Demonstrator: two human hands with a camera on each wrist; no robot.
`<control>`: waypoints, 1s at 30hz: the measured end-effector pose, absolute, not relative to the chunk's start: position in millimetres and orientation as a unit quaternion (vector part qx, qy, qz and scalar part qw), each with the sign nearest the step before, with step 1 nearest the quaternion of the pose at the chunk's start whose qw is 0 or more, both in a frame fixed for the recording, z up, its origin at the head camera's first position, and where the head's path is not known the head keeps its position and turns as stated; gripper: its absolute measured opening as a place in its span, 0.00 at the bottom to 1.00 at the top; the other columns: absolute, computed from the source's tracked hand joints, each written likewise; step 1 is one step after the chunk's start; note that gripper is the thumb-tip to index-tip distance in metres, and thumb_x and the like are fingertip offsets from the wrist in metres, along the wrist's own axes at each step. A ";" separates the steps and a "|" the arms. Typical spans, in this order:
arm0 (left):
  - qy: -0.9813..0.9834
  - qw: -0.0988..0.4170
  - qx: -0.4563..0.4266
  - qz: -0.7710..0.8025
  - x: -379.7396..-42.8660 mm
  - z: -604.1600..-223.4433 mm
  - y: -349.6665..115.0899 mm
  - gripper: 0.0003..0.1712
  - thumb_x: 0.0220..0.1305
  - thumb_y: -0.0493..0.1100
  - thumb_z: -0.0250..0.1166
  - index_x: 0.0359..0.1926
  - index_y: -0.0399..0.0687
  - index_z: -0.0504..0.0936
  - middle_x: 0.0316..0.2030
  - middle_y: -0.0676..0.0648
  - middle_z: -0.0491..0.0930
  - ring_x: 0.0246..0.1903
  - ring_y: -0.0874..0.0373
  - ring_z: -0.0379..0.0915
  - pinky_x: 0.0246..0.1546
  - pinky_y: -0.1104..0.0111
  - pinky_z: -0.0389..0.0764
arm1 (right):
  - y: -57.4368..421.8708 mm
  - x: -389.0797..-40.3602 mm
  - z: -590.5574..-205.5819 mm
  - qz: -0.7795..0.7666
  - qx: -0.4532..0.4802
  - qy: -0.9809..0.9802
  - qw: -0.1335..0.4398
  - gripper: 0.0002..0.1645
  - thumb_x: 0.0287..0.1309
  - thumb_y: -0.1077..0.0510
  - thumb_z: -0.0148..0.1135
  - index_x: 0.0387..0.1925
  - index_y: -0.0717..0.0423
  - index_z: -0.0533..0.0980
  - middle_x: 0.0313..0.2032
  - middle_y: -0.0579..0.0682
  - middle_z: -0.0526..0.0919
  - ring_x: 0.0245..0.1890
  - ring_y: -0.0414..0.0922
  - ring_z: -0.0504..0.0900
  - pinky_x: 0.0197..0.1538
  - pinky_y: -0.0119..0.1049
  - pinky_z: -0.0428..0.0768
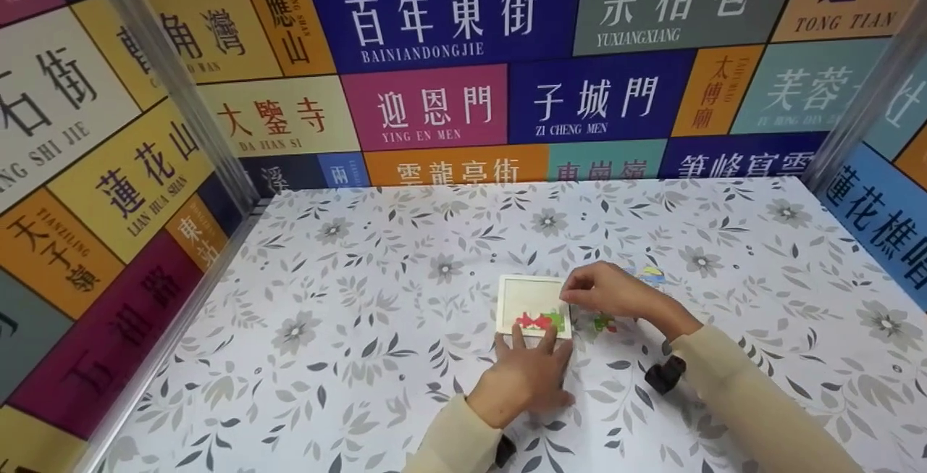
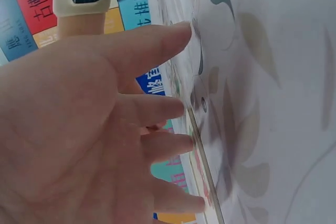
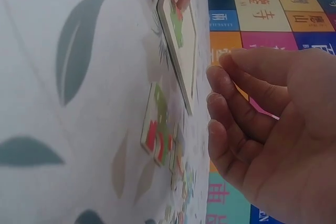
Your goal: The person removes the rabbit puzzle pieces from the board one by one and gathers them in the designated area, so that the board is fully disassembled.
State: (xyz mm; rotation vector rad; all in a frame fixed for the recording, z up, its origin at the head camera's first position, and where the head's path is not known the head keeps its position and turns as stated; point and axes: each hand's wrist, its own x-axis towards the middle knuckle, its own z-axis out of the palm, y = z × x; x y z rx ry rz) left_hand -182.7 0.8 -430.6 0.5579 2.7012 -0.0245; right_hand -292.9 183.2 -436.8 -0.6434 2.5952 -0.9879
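A small square puzzle tray (image 1: pixel 534 295) with a pale rim lies on the table. Red and green puzzle pieces (image 1: pixel 534 321) sit along its near side. My left hand (image 1: pixel 527 380) rests against the tray's near edge, fingers spread and fairly straight. Over the tray's right edge hovers my right hand (image 1: pixel 612 290), its fingers loosely curled. In the right wrist view, the thumb and index fingertips come together with nothing visible between them. A loose green and red puzzle piece (image 3: pixel 157 124) lies on the table near the tray, just below the right hand.
Farther right, more loose pieces (image 1: pixel 652 274) in yellow and blue lie partly behind the right wrist. The table has a white cloth (image 1: pixel 347 371) printed with grey leaves and flowers. Panels (image 1: pixel 434 31) with large characters stand behind and at the sides.
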 end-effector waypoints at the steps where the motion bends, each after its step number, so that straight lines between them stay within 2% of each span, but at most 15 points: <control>1: 0.961 0.195 0.194 -0.009 -182.7 -430.9 1.2 0.45 0.62 0.68 0.63 0.77 0.72 0.57 0.79 0.61 0.50 0.76 0.35 0.49 0.71 0.37 0.58 | 180.5 -294.3 -437.3 -0.341 -0.222 0.902 0.146 0.12 0.68 0.51 0.61 0.40 0.55 0.84 0.36 0.51 0.86 0.31 0.40 0.75 0.36 0.35 0.74; 4: 0.962 0.201 0.187 -0.008 -182.5 -431.7 2.0 0.45 0.62 0.69 0.62 0.77 0.73 0.56 0.79 0.62 0.49 0.76 0.35 0.49 0.71 0.38 0.59 | 170.7 -297.1 -438.3 -0.337 -0.219 0.904 0.147 0.11 0.68 0.52 0.62 0.39 0.54 0.84 0.35 0.49 0.86 0.32 0.40 0.74 0.38 0.35 0.73; 11: 0.961 0.206 0.183 -0.026 -182.4 -431.8 4.6 0.44 0.64 0.71 0.58 0.77 0.75 0.55 0.79 0.63 0.47 0.77 0.37 0.49 0.71 0.39 0.61 | 151.2 -299.9 -444.8 -0.352 -0.233 0.894 0.150 0.10 0.68 0.53 0.62 0.37 0.55 0.85 0.35 0.50 0.87 0.31 0.39 0.75 0.39 0.35 0.74; 21: 0.961 0.182 0.202 -0.053 -183.1 -434.9 5.6 0.45 0.64 0.73 0.57 0.77 0.71 0.56 0.79 0.60 0.51 0.76 0.37 0.53 0.71 0.46 0.64 | 138.6 -301.0 -452.4 -0.369 -0.239 0.882 0.168 0.09 0.66 0.55 0.63 0.35 0.54 0.85 0.34 0.49 0.87 0.31 0.39 0.75 0.40 0.35 0.74; 30: 0.960 0.164 0.221 -0.048 -181.8 -436.4 -1.4 0.44 0.64 0.73 0.57 0.77 0.69 0.57 0.78 0.59 0.53 0.74 0.37 0.55 0.68 0.46 0.69 | 135.5 -303.1 -452.3 -0.355 -0.297 0.865 0.196 0.10 0.67 0.56 0.62 0.42 0.56 0.86 0.38 0.52 0.88 0.33 0.36 0.76 0.42 0.32 0.75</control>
